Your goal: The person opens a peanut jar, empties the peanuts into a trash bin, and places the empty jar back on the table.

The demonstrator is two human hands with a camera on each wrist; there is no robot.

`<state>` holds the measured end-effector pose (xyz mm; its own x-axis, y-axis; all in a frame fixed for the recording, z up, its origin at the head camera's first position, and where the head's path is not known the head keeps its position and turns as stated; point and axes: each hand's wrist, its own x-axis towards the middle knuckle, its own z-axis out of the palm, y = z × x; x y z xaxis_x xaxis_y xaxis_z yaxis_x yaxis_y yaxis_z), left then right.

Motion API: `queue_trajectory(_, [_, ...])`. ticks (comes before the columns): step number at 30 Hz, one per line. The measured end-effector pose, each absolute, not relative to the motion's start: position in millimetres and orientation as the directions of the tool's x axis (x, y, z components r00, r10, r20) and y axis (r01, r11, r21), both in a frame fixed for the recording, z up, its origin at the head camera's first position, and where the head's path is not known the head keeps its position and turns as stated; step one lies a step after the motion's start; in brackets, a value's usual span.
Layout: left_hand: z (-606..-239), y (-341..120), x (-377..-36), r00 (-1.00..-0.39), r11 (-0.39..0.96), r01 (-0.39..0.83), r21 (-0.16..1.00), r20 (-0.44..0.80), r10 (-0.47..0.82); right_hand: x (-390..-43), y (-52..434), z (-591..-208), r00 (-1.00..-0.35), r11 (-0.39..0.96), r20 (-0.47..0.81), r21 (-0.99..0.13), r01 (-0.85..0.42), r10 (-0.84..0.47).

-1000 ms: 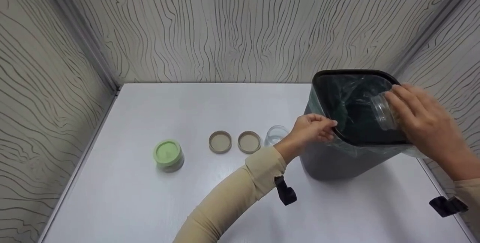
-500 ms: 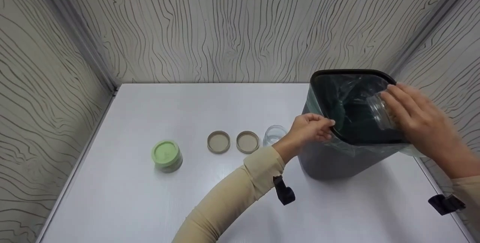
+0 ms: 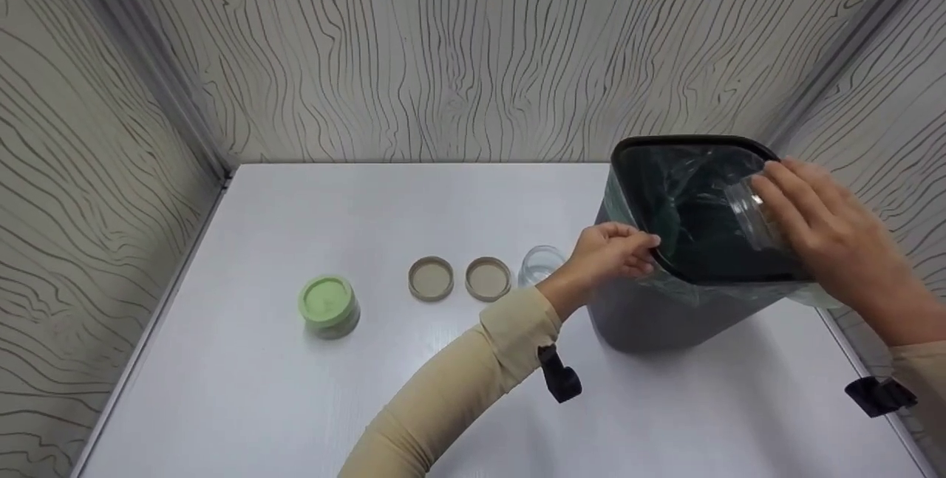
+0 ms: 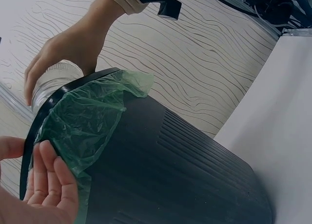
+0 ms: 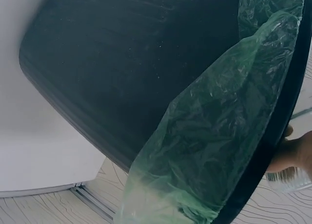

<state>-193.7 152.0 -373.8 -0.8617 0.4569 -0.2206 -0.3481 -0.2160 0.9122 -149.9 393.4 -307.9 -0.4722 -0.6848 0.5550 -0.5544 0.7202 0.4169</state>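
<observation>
At the right of the head view, my right hand grips a clear jar, tilted on its side over the mouth of a dark grey trash bin. The jar's open end faces into the bin; the palm hides its base. With thumb and fingers, my left hand pinches the bin's black rim at its near left. A thin green bag lines the bin and folds over the outside, plain in both wrist views. The bin leans a little on the white table.
Left of the bin stands a second clear jar, partly behind my left wrist. Two beige lids lie beside it. Further left is a small jar with a green lid. Wood-patterned walls enclose the table.
The right hand and its jar have shifted only slightly over the bin. The left hand keeps its place at the rim, and the table items stay put.
</observation>
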Motion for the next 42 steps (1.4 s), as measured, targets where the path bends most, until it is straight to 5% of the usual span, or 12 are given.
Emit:
queue_trajectory(12, [-375.3,151.6,-193.3,-0.86,-0.217,-0.338,0.916,-0.206,0.468,-151.5,397.2,-309.8,-0.439,0.682,0.53,0.47,-0.56,-0.726])
queue_trajectory(33, [-375.1,150.2,-192.6,-0.862,-0.207,-0.34,0.918,-0.216,0.458,-148.3,398.5,-306.8,-0.518,0.737,0.527,0.426,-0.525,-0.674])
queue_trajectory(42, [-375.6,152.2,-192.8,-0.865,-0.212,-0.333,0.919,-0.209,0.456,-147.2,397.1,-301.9,-0.496,0.695,0.486,0.486,-0.53,-0.719])
